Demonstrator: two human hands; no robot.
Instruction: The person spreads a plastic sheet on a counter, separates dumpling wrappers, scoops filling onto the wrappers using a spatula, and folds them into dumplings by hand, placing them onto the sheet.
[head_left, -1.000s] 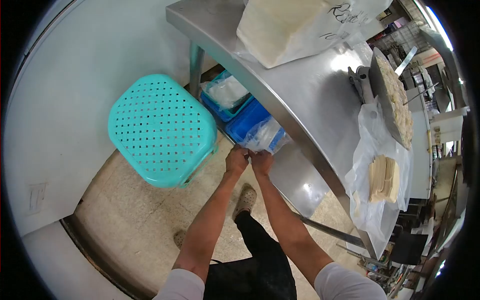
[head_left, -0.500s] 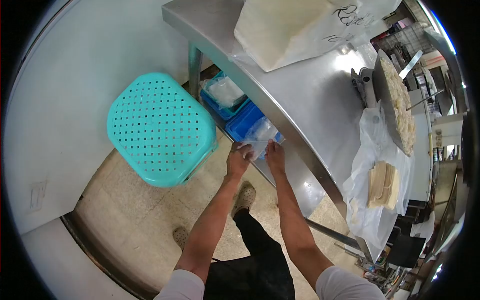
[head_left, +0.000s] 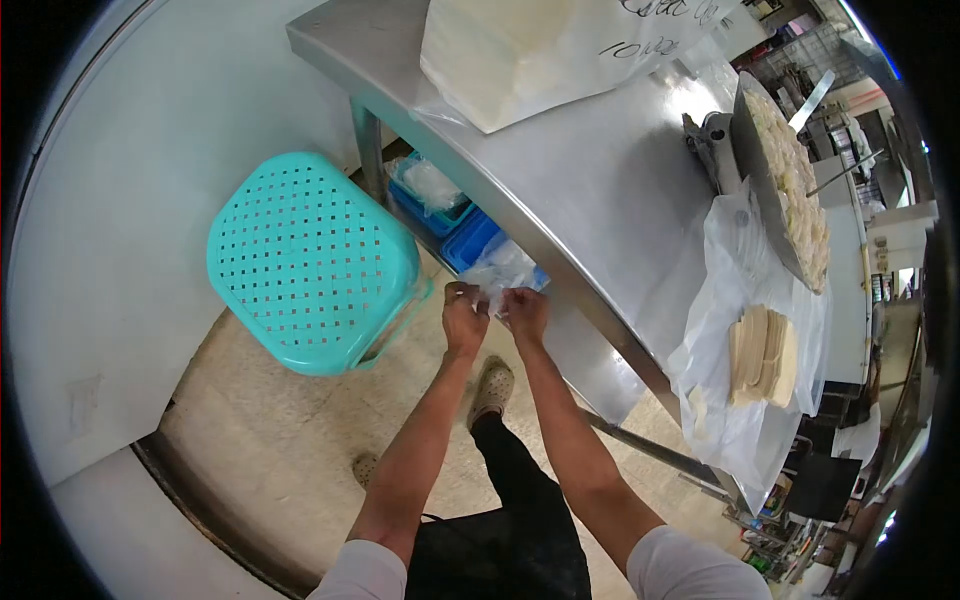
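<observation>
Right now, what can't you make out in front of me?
All in the head view:
Full writing on the white bag: cut off by the top edge.
Exact finger contact of the left hand and right hand with the clear plastic: too small, partly hidden by the hands.
Inside of the blue container: partly covered by plastic and tabletop.
Space beneath the turquoise crate: hidden by its top.

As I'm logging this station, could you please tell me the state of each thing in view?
Left hand: closed on the clear bag.
Right hand: closed on the clear bag.
Clear bag: crumpled; whether tied, cannot tell.
Blue tub: partly covered by the clear bag.
Turquoise piece: perforated side up.
Big bag: lying on the table.
Pan: filled with food.
Pale sheets: stacked, on plastic.
</observation>
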